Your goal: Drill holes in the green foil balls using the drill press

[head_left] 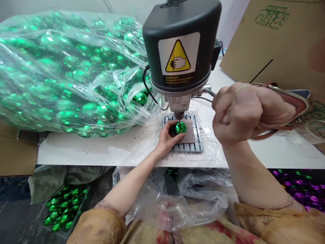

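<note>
At ten o'clock from the held green ball (181, 127), a clear bag (66, 78) bulges with more, perhaps parked there for easy reach; a tray (87, 195) at eight o'clock holds others. In the middle, the left hand (167, 137) has its grip pinching that ball between thumb and fingers, right below the drill press (182, 20), likely to steady it. Near three o'clock, the right hand's (238, 113) grip curls tight around the lever (210, 92), presumably for controlling drill height; a cardboard box (254, 44) stands at two o'clock
</note>
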`<action>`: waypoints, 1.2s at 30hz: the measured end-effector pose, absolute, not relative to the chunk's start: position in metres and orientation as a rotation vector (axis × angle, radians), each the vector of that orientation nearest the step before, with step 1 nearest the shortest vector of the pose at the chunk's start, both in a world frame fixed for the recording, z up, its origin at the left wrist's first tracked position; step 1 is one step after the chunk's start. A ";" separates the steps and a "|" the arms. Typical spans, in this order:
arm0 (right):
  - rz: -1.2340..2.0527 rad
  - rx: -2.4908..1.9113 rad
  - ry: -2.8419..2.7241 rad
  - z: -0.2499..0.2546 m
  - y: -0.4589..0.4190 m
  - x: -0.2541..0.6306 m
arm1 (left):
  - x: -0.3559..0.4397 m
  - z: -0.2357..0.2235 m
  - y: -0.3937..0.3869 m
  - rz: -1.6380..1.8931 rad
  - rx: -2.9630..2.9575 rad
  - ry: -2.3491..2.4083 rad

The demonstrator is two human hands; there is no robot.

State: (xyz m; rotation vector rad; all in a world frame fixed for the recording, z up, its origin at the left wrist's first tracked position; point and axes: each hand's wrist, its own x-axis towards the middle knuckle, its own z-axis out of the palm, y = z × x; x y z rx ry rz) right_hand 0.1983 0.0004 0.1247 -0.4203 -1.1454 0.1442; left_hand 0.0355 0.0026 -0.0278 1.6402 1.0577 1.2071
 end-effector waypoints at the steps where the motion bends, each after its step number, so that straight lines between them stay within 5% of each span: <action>1: 0.128 -0.432 -1.147 0.123 0.000 0.199 | 0.036 -0.028 0.003 1.212 1.637 1.053; 16: -0.142 -0.123 -1.252 0.099 0.009 0.200 | 0.035 -0.033 0.004 1.242 1.644 1.013; 22: 0.135 -0.558 -1.143 0.146 -0.009 0.193 | 0.038 -0.031 0.004 1.246 1.627 1.055; 28: 0.167 -0.399 -1.117 0.179 0.011 0.189 | 0.028 -0.009 -0.032 1.328 2.034 1.137; 36: 0.219 -0.434 -1.084 0.174 0.006 0.187 | -0.014 0.009 -0.093 0.390 3.081 0.455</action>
